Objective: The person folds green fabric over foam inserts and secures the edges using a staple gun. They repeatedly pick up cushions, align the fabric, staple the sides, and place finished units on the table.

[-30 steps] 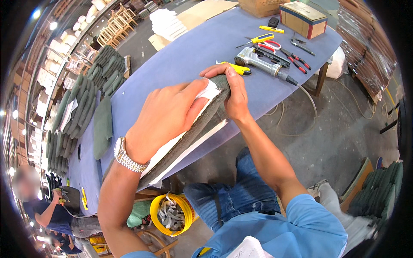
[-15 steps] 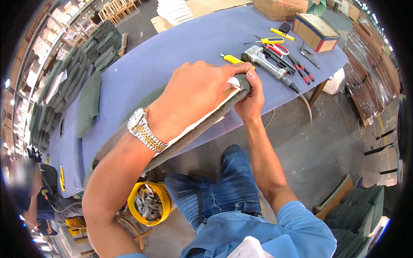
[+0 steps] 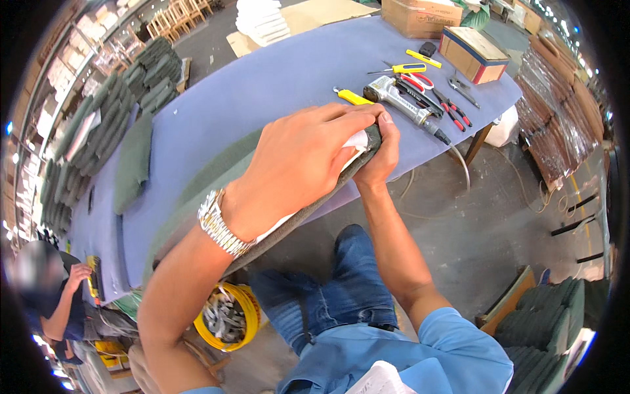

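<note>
A long, dark green upholstered cushion [image 3: 298, 222] is held tilted on edge at the near side of the blue-covered table. My left hand [image 3: 295, 154], with a metal watch at its wrist, lies over the cushion near its far end. Its fingers are closed on the white material [image 3: 358, 140] that shows along the open edge. My right hand [image 3: 380, 156] wraps round the far corner from the right, thumb on top. The hands nearly meet there, and the left palm hides much of the edge.
An air-powered tool [image 3: 400, 102] with a hose, a yellow screwdriver [image 3: 408, 68], red-handled pliers [image 3: 453, 113] and a carton [image 3: 474, 56] stand on the table's right. Another green cushion [image 3: 133, 164] lies left. A yellow bucket [image 3: 252, 323] holds scraps below. Lower left, a co-worker's hand [image 3: 80, 272] grips something yellow.
My left hand has shifted slightly down and left, its fingers more bunched over the white material. My right hand keeps its hold on the corner. The co-worker's hand has risen to the yellow item.
</note>
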Demonstrator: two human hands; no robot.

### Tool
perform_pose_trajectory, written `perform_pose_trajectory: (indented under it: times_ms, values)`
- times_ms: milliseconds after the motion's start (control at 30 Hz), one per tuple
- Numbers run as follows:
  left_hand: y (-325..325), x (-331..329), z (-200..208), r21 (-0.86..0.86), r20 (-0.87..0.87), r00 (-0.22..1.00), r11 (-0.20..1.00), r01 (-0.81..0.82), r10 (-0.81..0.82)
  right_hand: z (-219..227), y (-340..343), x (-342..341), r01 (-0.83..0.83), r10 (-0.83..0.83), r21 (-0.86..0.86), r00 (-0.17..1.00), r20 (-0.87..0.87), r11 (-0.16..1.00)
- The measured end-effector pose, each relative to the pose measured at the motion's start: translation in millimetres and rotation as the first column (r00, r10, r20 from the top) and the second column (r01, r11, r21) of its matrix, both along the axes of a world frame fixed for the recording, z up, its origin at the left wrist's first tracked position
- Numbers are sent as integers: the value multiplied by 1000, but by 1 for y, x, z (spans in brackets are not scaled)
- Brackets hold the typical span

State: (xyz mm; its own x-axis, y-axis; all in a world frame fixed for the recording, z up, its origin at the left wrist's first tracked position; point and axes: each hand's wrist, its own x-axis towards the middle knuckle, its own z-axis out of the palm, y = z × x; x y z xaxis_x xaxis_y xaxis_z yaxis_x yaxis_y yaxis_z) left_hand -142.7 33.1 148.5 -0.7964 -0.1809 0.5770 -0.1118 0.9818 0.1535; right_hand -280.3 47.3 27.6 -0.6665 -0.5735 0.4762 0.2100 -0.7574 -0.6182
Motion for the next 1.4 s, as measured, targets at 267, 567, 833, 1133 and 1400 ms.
perform_pose_trajectory:
  times_ms: [267, 567, 833, 1133, 1400]
  values:
    - [24, 39, 46, 463, -87, 994, 886, -24, 72, 53, -3, 19, 134, -145, -67, 965, -220, 989]
    - [38, 68, 57, 355, -157, 937, 903, -242, 313, 86, 2, 39, 255, -186, 130, 901, -393, 958]
    - [30, 65, 31, -84, -238, 927, 945, -316, 289, 98, 4, 47, 317, -243, 106, 868, -434, 943]
    - [25, 71, 28, -223, -171, 982, 968, -113, 75, 92, -1, 43, 283, -225, 84, 882, -415, 955]
    - [27, 70, 16, -307, -115, 993, 949, -72, 38, 80, 7, 41, 299, -247, 71, 881, -403, 952]
